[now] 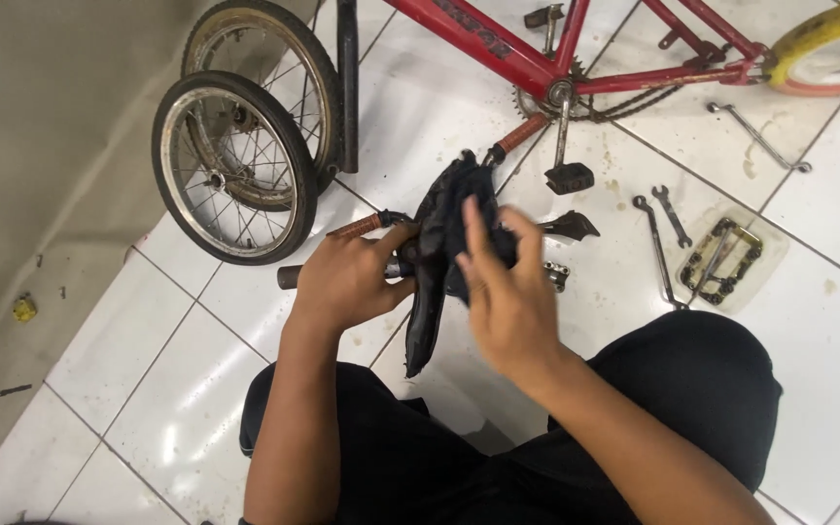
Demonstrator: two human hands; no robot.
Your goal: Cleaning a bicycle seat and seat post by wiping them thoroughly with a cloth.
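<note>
I see my left hand (347, 277) wrapped around a dark bar (289, 277), close to a brown grip (357, 227) that pokes out just above my thumb. My right hand (509, 297) is blurred, fingers (473, 228) spread and pressed against a dark rag (449, 228) bunched over the same part; whether it pinches the rag I cannot tell. A black strip (423, 326) hangs down from the rag between my hands, ending over my knees.

Beyond my left hand lie two small spoked wheels (235, 165), one overlapping the other, on the white tiled floor (177, 389). Beyond my right hand lies a red bike frame (507, 49) with its chainring and a pedal (569, 178) pointing toward me. To the right of my right hand, well apart, two wrenches (661, 243) lie on the floor beside a clear tray (778, 255) of small parts. A yellow tyre (823, 34) shows farther off, at the frame's end.
</note>
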